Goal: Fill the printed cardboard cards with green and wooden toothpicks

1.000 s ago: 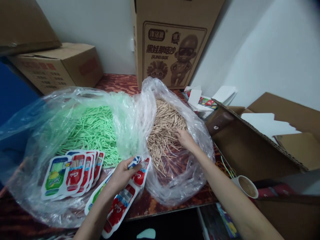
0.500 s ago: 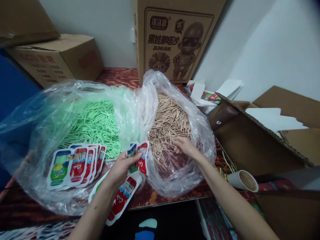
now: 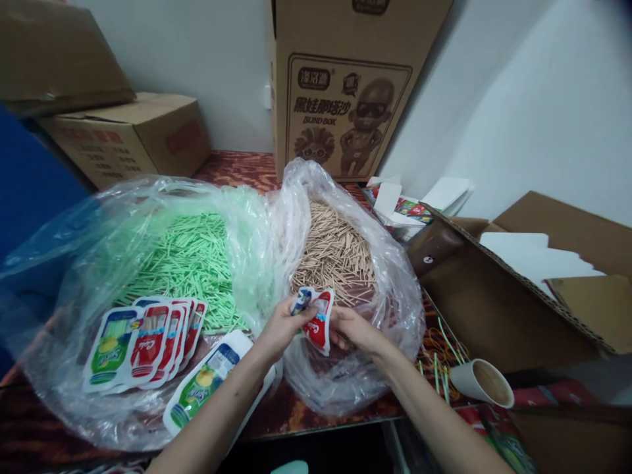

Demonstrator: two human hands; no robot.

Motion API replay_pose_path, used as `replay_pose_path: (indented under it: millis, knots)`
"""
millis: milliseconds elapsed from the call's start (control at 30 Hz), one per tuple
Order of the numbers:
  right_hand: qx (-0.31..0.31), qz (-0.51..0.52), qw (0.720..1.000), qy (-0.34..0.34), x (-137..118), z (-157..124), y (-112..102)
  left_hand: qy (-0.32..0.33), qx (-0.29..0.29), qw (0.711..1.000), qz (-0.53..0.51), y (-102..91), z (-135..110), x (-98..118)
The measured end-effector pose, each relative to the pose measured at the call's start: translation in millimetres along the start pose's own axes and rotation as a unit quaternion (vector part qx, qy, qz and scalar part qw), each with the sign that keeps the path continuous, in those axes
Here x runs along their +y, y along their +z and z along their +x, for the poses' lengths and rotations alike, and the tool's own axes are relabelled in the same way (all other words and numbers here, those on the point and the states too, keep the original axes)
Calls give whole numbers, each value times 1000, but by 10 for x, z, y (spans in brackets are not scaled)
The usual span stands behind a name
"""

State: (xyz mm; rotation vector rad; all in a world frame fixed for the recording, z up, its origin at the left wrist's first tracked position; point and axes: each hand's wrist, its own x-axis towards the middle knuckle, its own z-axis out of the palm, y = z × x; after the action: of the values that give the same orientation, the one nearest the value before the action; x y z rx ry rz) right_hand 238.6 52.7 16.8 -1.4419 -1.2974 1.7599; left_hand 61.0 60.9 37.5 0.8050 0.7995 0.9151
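My left hand (image 3: 284,329) pinches a small printed packet (image 3: 322,322), folded so that a red Cola face and a blue face show. At the packet's right edge is my right hand (image 3: 353,329), its fingers curled and partly hidden behind it; what they hold, if anything, I cannot make out. Behind both hands, a clear plastic bag (image 3: 395,329) lies open around a heap of thin brown sticks (image 3: 336,253). Thin green sticks (image 3: 192,263) fill another open bag to the left. Under my left forearm lie loose packets with a Sprite packet (image 3: 202,388) uppermost.
Several filled Cola and Sprite packets (image 3: 148,342) lie fanned at left. A paper cup (image 3: 481,382) lies tipped at right beside rubber bands and green sticks. An open carton (image 3: 474,296) stands beyond it. A tall printed box (image 3: 340,118) and a smaller carton (image 3: 148,135) stand behind.
My right hand has moved from the brown sticks to the packet in my left hand. My left hand has carried the packet rightward, in front of the brown heap. The view has tilted up slightly.
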Motion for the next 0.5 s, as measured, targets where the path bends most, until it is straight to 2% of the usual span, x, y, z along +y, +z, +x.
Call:
replay_pose_path:
  millis: [100,200,300,400,500]
  knots:
    - [-36,25,999,3,-51,-53,56,-30,13,999,-11,45,96,-49]
    - [-62,22,998,2,-53,-100,24,-25,66,997,-28,39,190,-47]
    - [-37,15,999,5,20,-122,-89,-2,99,994,-40,2,251,6]
    - [3,39,999,15,74,-165,-182,6,101,994,-44,-17,206,79]
    - [-23,110,993,34,57,-218,-136,28,84,996,-16,13,78,124]
